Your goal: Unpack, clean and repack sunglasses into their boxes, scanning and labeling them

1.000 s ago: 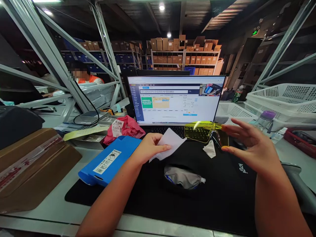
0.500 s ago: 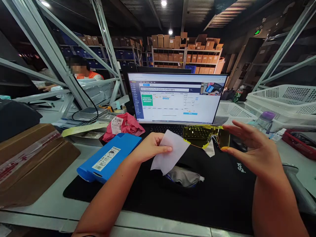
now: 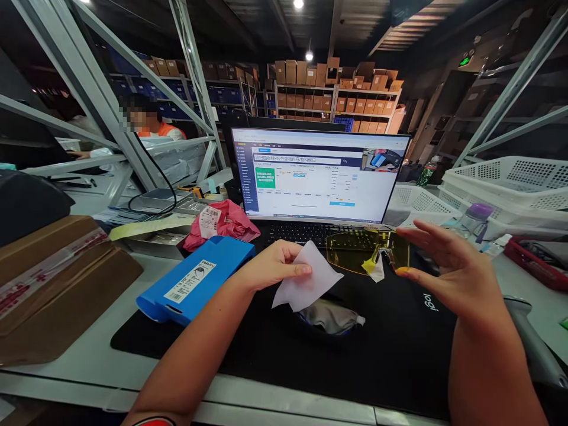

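Note:
My left hand (image 3: 281,266) pinches a thin white sheet (image 3: 313,278) between thumb and fingers, above the black desk mat (image 3: 390,349). In my right hand (image 3: 452,272), thumb and fingertips grip the right edge of a yellow-tinted eyewear lens (image 3: 348,251). A clear nose piece sits at the lens's notch, with a small white and yellow tab (image 3: 376,269) hanging beside it. Below the sheet lies a grey cloth-like bundle with a white tip (image 3: 335,318), partly hidden. A blue box (image 3: 195,278) with a white label rests by my left forearm.
A monitor (image 3: 319,177) stands behind a keyboard (image 3: 288,235). Left are a cardboard box (image 3: 57,290) and a pink plastic package (image 3: 228,225). White baskets (image 3: 523,183), a red tray (image 3: 532,260) and a grey handheld scanner (image 3: 532,337) sit right. Another person (image 3: 151,127) is beyond the frame.
The lens and the white sheet have come apart; the lens's left end now shows in full beyond the sheet. Both hands keep their grips, and the view has shifted slightly.

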`<state>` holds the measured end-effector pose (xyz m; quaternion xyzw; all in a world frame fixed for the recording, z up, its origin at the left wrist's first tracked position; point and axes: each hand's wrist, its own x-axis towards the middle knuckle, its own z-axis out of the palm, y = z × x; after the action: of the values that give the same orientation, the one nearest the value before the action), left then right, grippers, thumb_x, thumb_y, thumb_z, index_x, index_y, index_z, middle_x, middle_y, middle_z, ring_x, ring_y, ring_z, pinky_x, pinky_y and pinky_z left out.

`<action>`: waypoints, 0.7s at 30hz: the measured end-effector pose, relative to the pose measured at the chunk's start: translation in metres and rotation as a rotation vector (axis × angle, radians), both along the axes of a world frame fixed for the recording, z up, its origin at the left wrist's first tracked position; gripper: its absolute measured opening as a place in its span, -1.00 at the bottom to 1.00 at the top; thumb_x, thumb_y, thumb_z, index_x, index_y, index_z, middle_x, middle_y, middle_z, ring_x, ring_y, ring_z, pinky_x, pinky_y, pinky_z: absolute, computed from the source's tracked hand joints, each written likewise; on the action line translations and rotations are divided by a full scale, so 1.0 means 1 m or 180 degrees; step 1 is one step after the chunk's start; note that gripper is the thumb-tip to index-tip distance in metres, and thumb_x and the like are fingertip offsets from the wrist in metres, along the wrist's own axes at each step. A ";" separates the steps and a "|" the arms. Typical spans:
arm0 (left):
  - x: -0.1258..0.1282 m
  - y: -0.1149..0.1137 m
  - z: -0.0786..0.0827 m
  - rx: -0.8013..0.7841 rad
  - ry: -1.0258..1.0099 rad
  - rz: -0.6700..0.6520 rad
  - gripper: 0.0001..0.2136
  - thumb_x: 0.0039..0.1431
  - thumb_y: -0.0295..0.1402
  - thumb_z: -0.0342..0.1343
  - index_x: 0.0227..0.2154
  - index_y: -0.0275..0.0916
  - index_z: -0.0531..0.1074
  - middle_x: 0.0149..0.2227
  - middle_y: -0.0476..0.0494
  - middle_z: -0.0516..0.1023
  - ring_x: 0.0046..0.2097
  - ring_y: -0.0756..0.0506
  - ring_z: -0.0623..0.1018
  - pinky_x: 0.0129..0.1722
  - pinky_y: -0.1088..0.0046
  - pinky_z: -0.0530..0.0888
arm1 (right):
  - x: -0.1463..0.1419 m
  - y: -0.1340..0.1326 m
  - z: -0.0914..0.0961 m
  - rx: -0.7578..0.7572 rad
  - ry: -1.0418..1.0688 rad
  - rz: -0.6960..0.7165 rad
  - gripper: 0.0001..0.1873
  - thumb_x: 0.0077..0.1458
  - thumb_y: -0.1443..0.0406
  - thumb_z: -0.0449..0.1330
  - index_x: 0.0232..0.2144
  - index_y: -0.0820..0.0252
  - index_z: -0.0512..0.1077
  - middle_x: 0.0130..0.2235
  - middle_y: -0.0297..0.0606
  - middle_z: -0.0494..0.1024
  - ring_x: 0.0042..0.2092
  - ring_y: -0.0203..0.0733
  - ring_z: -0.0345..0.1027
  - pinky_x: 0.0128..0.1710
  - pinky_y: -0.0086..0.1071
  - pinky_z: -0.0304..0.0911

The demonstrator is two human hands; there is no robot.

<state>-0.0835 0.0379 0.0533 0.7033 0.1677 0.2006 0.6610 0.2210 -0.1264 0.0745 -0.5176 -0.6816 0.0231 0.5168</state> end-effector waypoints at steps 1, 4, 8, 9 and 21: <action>0.000 0.000 0.000 0.0014 0.0009 0.0006 -0.66 0.00 -0.11 0.41 -0.36 -0.34 0.61 -0.36 -0.20 0.65 -0.35 -0.09 0.60 -0.36 0.51 0.51 | 0.000 -0.001 0.000 -0.0006 0.0010 0.0010 -0.21 0.03 0.26 0.45 0.27 -0.12 0.29 0.15 -0.23 0.53 0.19 0.08 0.41 0.25 0.01 0.33; 0.000 0.000 -0.001 0.0037 0.0058 0.0044 -0.66 -0.02 -0.12 0.42 -0.36 -0.34 0.61 -0.37 -0.18 0.64 -0.37 -0.08 0.59 -0.37 0.51 0.50 | -0.001 -0.001 0.000 0.0024 0.0050 0.0025 -0.21 0.03 0.27 0.45 0.27 -0.12 0.29 0.15 -0.25 0.53 0.20 0.07 0.40 0.26 0.01 0.33; -0.001 0.000 -0.002 0.0034 0.0094 0.0030 -0.68 0.00 -0.14 0.41 -0.35 -0.34 0.62 -0.39 -0.17 0.63 -0.39 -0.06 0.58 -0.40 0.54 0.49 | 0.000 -0.002 0.001 0.0026 0.0091 0.0078 -0.20 0.03 0.28 0.45 0.27 -0.13 0.28 0.16 -0.25 0.53 0.21 0.05 0.39 0.26 -0.02 0.34; -0.001 0.000 -0.002 0.0028 0.0086 0.0005 -0.68 0.01 -0.14 0.41 -0.35 -0.34 0.62 -0.39 -0.16 0.63 -0.39 -0.06 0.58 -0.40 0.54 0.49 | 0.000 -0.002 0.001 0.0009 0.0065 0.0081 -0.20 0.03 0.28 0.45 0.28 -0.12 0.28 0.16 -0.25 0.53 0.21 0.05 0.39 0.26 -0.03 0.33; -0.002 0.000 -0.001 0.0073 0.0299 0.0003 -0.62 -0.02 -0.10 0.42 -0.35 -0.39 0.63 -0.43 -0.19 0.62 -0.42 -0.04 0.56 -0.48 0.60 0.44 | 0.009 -0.006 0.000 -0.0244 -0.0129 0.0084 -0.19 0.03 0.23 0.45 0.29 -0.12 0.27 0.18 -0.23 0.51 0.21 0.04 0.39 0.24 -0.07 0.34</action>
<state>-0.0858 0.0383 0.0527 0.7195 0.1965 0.1696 0.6442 0.2303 -0.1325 0.0750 -0.5282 -0.6973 0.0455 0.4823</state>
